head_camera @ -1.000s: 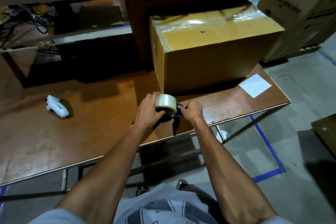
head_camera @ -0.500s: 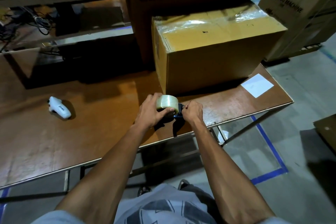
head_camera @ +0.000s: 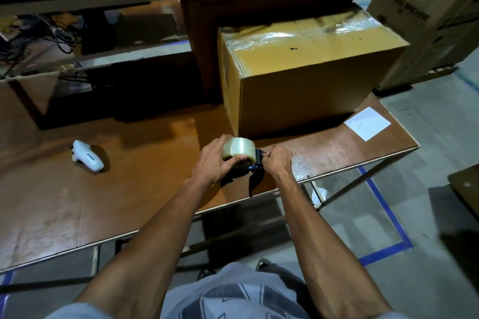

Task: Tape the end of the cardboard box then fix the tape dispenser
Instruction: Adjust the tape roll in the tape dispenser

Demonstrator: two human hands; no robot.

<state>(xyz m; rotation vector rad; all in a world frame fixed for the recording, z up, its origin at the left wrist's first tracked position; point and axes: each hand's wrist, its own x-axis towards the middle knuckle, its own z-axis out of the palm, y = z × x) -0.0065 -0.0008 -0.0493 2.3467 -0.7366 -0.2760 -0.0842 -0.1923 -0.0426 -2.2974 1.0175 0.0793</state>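
Head view shows both hands closed on the tape dispenser [head_camera: 255, 163] at the near edge of the table [head_camera: 155, 189], just in front of the cardboard box [head_camera: 298, 90]. The left hand [head_camera: 215, 160] wraps the roll of clear tape [head_camera: 238, 151], thumb across its near face and fingers curled over the far side, so the roll is firmly held. The right hand [head_camera: 277, 159] pinches the blue frame of the dispenser at the right of the roll, fingertips bunched at the front end; what exactly they press there is hidden by the hand. A dark handle hangs down from the frame toward the table edge. Outward from the hands, the box stands upright toward the far right of the table, its top flaps shut and covered along the far edge and the left corner with glossy clear tape, so the taping step looks done, though the box's far side is out of sight. The remaining work appears to be the dispenser itself: seating the roll or rethreading the tape, a step that seems under way and not finished. A white sheet [head_camera: 367, 123] lies on the table to the right of the box, and a white handheld device [head_camera: 87, 156] rests well to the left.
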